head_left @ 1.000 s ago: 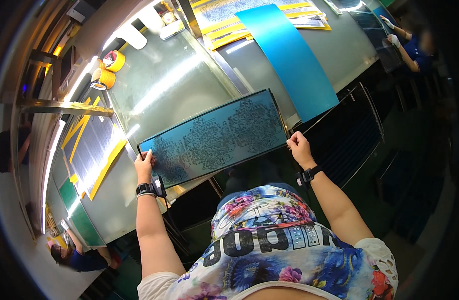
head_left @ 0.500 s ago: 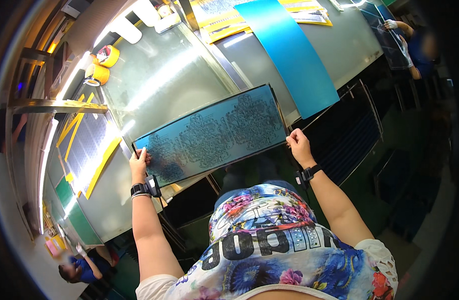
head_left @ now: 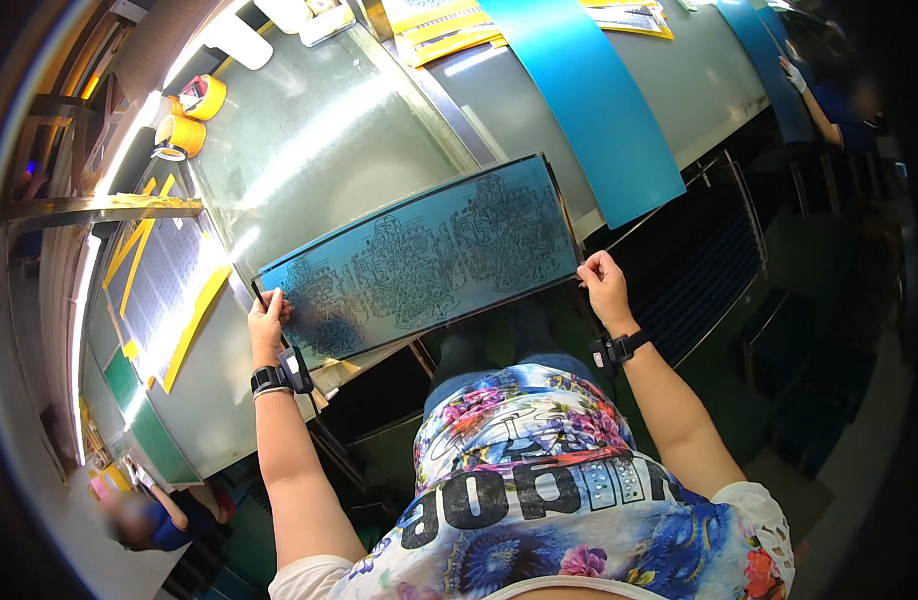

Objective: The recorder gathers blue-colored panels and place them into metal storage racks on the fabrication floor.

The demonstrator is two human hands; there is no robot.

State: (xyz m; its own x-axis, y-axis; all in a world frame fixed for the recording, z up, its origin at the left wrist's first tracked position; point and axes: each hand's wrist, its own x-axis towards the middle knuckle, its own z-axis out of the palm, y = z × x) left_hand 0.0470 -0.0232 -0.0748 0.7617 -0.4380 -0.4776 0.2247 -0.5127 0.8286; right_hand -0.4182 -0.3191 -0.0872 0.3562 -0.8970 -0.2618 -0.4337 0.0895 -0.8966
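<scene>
A long blue circuit board panel (head_left: pixel 419 258), covered with dark fine tracks and framed by a dark border, is held up in front of my body, its right end farther away than its left. My left hand (head_left: pixel 267 322) is closed on the panel's left end, thumb on the upper face and fingers mostly hidden beneath. At the lower right corner my right hand (head_left: pixel 606 290) pinches the panel's edge, fingers curled in. The far part of the panel overlaps the glass-topped table (head_left: pixel 309 140) in view.
A plain blue sheet (head_left: pixel 589 110) juts over the table edge, right of the panel. Yellow tape rolls (head_left: pixel 182 135) and yellow-edged films (head_left: pixel 169 290) lie left. A dark rack (head_left: pixel 669 255) stands below the table. Co-workers are at the far right (head_left: pixel 829 110) and lower left (head_left: pixel 159 515).
The panel and both hands stay in nearly the same pose, with a slight shift in the view. At far right, a blue sheet now shows by the co-worker where a dark panel was.
</scene>
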